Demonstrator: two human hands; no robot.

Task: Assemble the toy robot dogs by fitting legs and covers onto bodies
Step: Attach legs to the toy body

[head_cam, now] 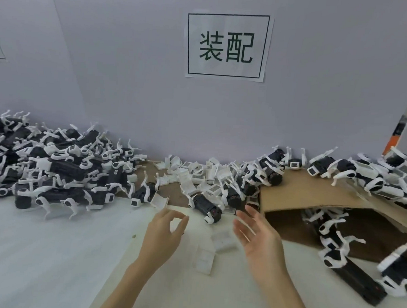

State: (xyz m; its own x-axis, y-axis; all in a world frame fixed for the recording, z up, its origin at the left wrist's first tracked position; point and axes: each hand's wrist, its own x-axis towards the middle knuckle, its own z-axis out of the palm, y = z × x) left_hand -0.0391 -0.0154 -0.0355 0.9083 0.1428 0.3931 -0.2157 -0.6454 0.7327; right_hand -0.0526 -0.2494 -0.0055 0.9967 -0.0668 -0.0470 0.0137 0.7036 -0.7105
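Note:
My left hand [165, 232] hovers over the white table with thumb and fingers loosely curved, holding nothing. My right hand [256, 233] is beside it, palm turned inward, fingers spread and straight, also empty. Just beyond my fingertips lies a black toy dog body with white legs [206, 207]. A loose white cover [160, 200] lies left of it. Two more white covers [223, 240] [204, 260] lie flat on the table between and below my hands. Another black body with legs [144, 193] stands behind the left hand.
A big heap of black-and-white dogs [54, 166] fills the left. White covers with barcode labels [198, 175] pile up against the wall. A bent cardboard sheet [314, 191] on the right shelters more dogs [331, 235]; others lie on top [372, 178].

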